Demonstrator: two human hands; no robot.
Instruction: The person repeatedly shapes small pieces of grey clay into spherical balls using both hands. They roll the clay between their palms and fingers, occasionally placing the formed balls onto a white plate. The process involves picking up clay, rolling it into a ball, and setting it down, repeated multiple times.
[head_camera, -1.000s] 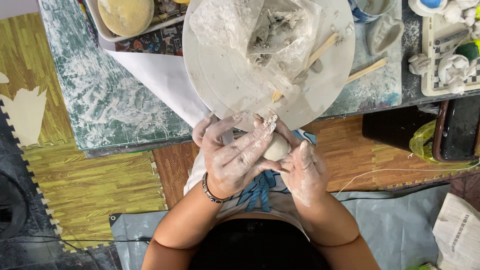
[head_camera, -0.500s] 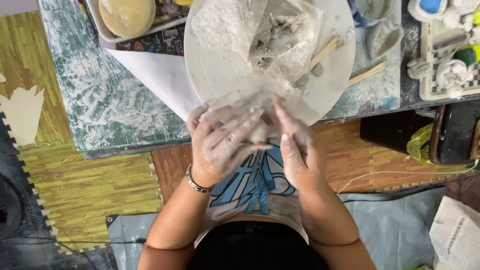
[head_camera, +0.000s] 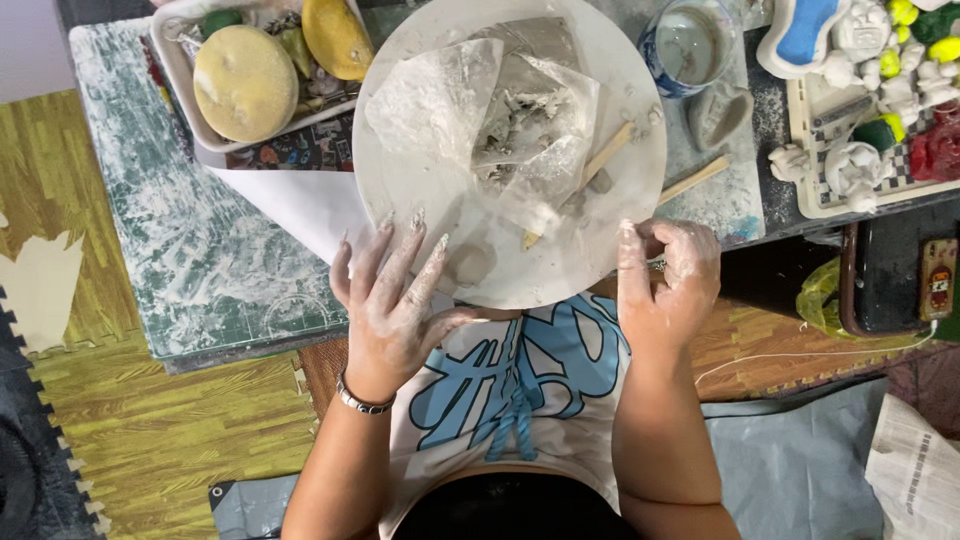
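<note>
Right hand (head_camera: 665, 280): fingers (head_camera: 628, 262) curled inward, whatever they pinch hidden behind knuckles; cannot tell if anything held. Left hand (head_camera: 392, 300): palm side hidden, contact with round board (head_camera: 400, 190) rim unclear. Plastic bag (head_camera: 520, 120): contents blurred behind crumpled film, grey lumps only. Wooden stick (head_camera: 600, 165): lower end lost under bag. Tray (head_camera: 185, 75) with yellow sponges: cut by top edge. Cup (head_camera: 690, 45): top cut off. Figurines (head_camera: 870, 150): right side cut by edge, details too small. Newspaper (head_camera: 915, 470): cut at corner.

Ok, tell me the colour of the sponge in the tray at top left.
Pale yellow round sponge, dusted with whitish clay; clearest in the head view.
</note>
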